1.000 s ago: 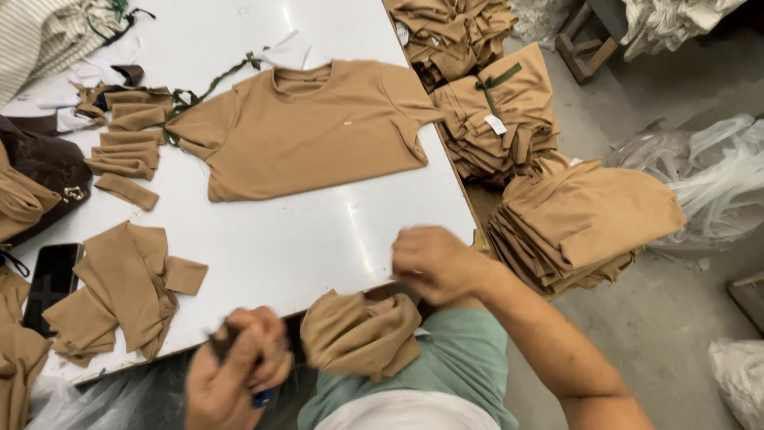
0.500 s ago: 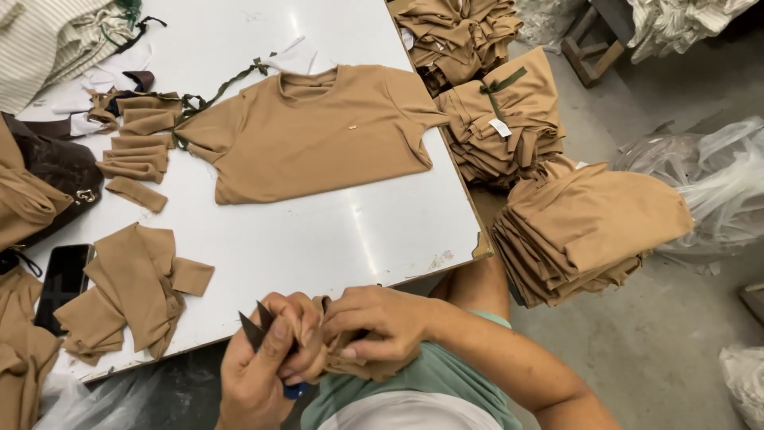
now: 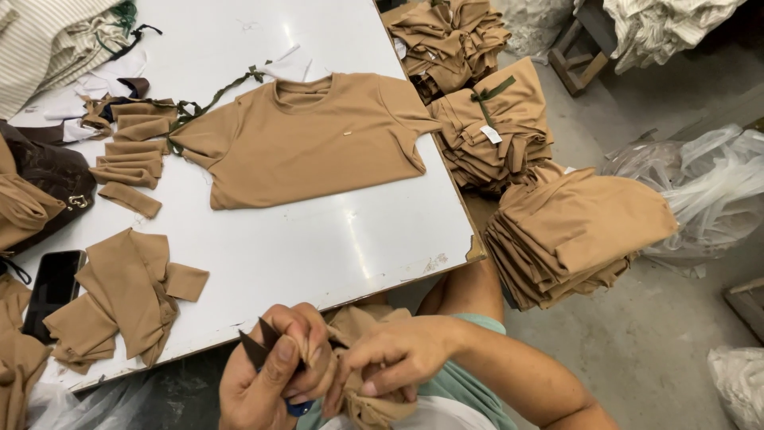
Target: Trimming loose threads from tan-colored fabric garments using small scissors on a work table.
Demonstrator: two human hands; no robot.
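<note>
Nearest the camera, just off the near edge of the white table point(image 3: 302, 255), the left hand point(image 3: 267, 374) is closed around a pair of small thread snips point(image 3: 259, 346), whose 2 dark blades stick up between the fingers and whose blue handle end shows below the palm. The right hand point(image 3: 394, 354) sits just beside it, fingers pinched shut on a bunched tan fabric piece point(image 3: 362, 398) that both hands press between them, below the table edge.

On the table, at its near left corner, lies a loose heap of tan cut pieces point(image 3: 119, 299), with a black phone point(image 3: 52, 291) just left of it. Further in, a tan T-shirt point(image 3: 314, 139) lies spread flat at the table's middle, and a stack of narrow tan strips point(image 3: 131, 155) rests left of it. Beyond the table's right edge, 3 piles of folded tan garments point(image 3: 569, 235) stand beside it.
</note>
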